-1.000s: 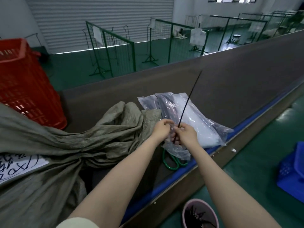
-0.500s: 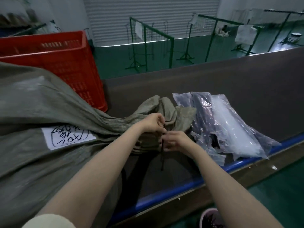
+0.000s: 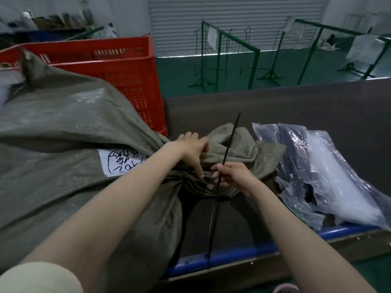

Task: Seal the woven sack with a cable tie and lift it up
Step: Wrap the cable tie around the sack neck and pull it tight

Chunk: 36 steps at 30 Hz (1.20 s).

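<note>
— One woven sack (image 3: 69, 123) on the belt (image 3: 296, 106), and we've got its bunched neck clamped in our left hand (image 3: 193, 152)!
— Our right hand (image 3: 231, 174) pinches the cable tie (image 3: 224, 163) upright against it, beside the plastic bag (image 3: 330, 166).

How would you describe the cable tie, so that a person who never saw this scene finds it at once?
Start at the big grey-green woven sack lying on the dark bench, and follow it to its bunched neck, which the left hand grips. The cable tie is the thin, straight black strip in the right hand crossing that neck; nothing else nearby is so slender and stiff.
</note>
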### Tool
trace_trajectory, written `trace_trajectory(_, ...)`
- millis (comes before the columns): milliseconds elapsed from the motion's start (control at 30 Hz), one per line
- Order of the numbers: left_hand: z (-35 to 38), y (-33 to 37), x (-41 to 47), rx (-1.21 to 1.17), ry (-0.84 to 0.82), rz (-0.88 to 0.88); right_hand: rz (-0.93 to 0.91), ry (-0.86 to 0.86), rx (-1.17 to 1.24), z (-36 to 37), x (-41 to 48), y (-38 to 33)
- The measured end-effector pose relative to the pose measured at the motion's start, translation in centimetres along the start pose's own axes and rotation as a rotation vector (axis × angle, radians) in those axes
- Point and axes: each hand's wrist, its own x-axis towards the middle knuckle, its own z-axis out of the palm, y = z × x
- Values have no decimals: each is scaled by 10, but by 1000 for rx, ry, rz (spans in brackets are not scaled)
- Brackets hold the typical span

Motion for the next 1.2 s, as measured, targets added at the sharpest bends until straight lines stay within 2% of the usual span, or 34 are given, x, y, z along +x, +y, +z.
trace_trajectory(100,33,-2,-2,264,-185,-180,113,-76,-86,8,-2,5)
trace_trajectory(133,45,-4,0,319,-194,-211,126,-93,-123,10,-2,5)
trace_trajectory(233,60,-11,5,395,-43,-232,103,-126,-234,15,0,9)
trace_trajectory(300,55,-15,9,296,75,-215,134,-198,-300,16,1,13)
trace_trajectory(400,44,-23,11,-58,242,-292,313,-397,-457,18,1,19)
trace_trajectory(500,36,-33,8,-351,280,-420,454,-474,-588,23,3,23)
trace_trajectory(633,33,-39,5,-558,322,-504,581,-411,-609,28,13,29)
trace_trajectory(733,37,-45,7,-658,353,-544,687,-282,-621,30,20,34)
trace_trajectory(800,38,-48,8,-692,351,-538,627,-142,-542,35,23,32)
trace_trajectory(900,38,-50,6,-746,349,-498,398,-4,-455,47,33,23)
trace_trajectory(967,38,-50,6,-807,379,-425,269,62,-397,58,38,17)
trace_trajectory(1033,38,-47,3,-906,412,-300,218,128,-289,71,41,10)
trace_trajectory(1100,38,-44,2,-977,345,-205,226,166,-157,84,44,5)
trace_trajectory(1200,30,-42,-3,-1121,44,-172,231,105,136,95,43,-4)
